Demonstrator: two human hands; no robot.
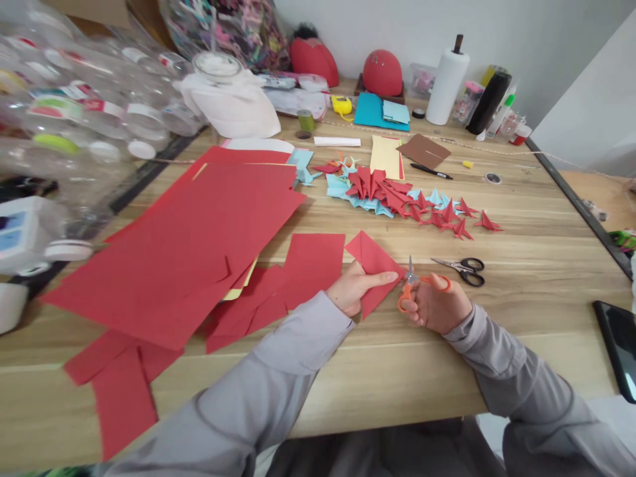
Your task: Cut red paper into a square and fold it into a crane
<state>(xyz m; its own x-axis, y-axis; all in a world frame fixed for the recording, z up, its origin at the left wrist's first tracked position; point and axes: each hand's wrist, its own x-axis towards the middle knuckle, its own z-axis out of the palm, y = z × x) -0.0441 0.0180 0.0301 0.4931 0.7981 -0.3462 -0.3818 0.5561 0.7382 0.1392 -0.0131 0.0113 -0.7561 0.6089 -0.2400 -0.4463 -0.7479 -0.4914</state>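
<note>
Held in my left hand (354,289) is a folded piece of red paper (371,253), creased across, with my thumb pressed on its right part. My right hand (440,306) has its fingers through the loops of orange-handled scissors (408,281). Their short blades point up and away, close to the right corner of the paper; whether they touch it I cannot tell. A second pair of scissors (464,267), with black handles, lies just beyond my right hand. Left of my left hand a red paper sheet (315,268) rests on the table, partly over other red pieces.
Large red sheets (199,238) cover the table's left side. Folded red and blue paper cranes (437,211) lie in a cluster behind my hands. A black pen (431,171), a tape measure (342,105) and a white roll (448,86) are farther back. A phone (619,344) lies at right.
</note>
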